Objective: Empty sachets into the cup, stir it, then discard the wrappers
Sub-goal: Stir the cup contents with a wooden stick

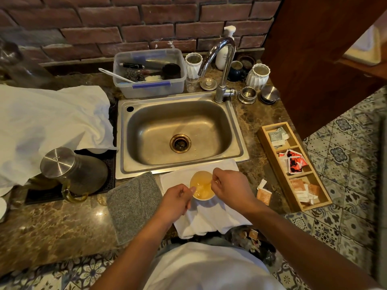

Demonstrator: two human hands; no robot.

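Note:
A white cup [202, 185] of pale amber liquid stands on a white cloth [211, 218] at the counter's front edge, just before the sink. My left hand [177, 200] is curled against the cup's left side and grips it. My right hand [228, 186] hovers over the cup's right rim with fingers pinched; a thin stirrer seems to reach into the liquid, but it is hard to make out. A torn orange sachet wrapper [263, 193] lies on the counter right of the cup.
A steel sink [178, 132] with a tap [222, 65] lies behind the cup. A wooden sachet tray [293, 166] sits at right, a grey towel [132, 204] and steel jug [73, 172] at left. A dark bin with wrappers [253, 239] stands below the counter edge.

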